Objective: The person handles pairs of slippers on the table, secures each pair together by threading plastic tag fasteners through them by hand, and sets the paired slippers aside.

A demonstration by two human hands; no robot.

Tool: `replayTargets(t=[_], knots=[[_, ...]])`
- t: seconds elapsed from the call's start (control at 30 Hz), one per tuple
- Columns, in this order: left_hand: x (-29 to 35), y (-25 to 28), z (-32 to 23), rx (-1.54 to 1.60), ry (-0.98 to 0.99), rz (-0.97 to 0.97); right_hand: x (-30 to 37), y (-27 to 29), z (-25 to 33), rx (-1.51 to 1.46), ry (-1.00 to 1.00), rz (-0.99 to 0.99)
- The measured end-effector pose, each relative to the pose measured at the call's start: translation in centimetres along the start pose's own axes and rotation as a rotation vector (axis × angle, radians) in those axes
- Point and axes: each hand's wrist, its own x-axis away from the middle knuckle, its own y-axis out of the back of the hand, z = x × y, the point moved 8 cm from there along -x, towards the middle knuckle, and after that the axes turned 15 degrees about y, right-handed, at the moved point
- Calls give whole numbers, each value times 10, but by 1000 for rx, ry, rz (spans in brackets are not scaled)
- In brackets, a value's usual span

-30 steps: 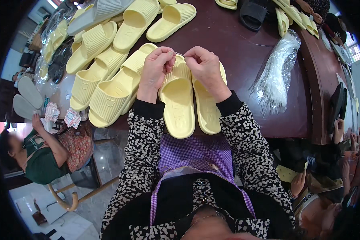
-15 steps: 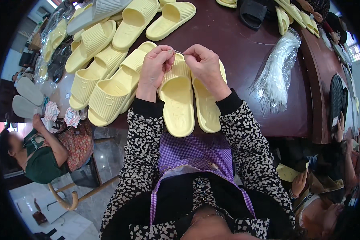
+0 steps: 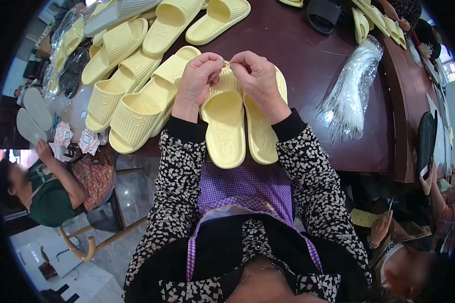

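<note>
Slippers [image 3: 225, 134], one yellow pair, lie side by side on the dark red table [image 3: 293, 60], long axes running away from the body, ribbed straps at the far end. Left hand [image 3: 198, 81] and right hand [image 3: 258, 81] hang over that strap end, about equally near; both pinch narrowly, fingertips almost together, on a thin thing too small to name. Well off to the right, nearer the right hand, a clear plastic bag [image 3: 372, 54] slants away, filled with thin white strands [image 3: 348, 103] that poke out at its near end
</note>
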Motion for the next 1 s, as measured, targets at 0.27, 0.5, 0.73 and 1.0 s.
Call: replayTargets(t=[0.27,0.5,0.73,1.0], knots=[[-2,1,3,19,21,79,3,0,-4,-97,-32,-75],[-1,-2,5,8,30,107,3,-4,-4,-123,-49,-39],[0,-1,2,-38,-24,-6,4,-2,-4,-28,19,-61],[75,8,-17,-151,-314,-433,-2,13,12,308,246,-129]])
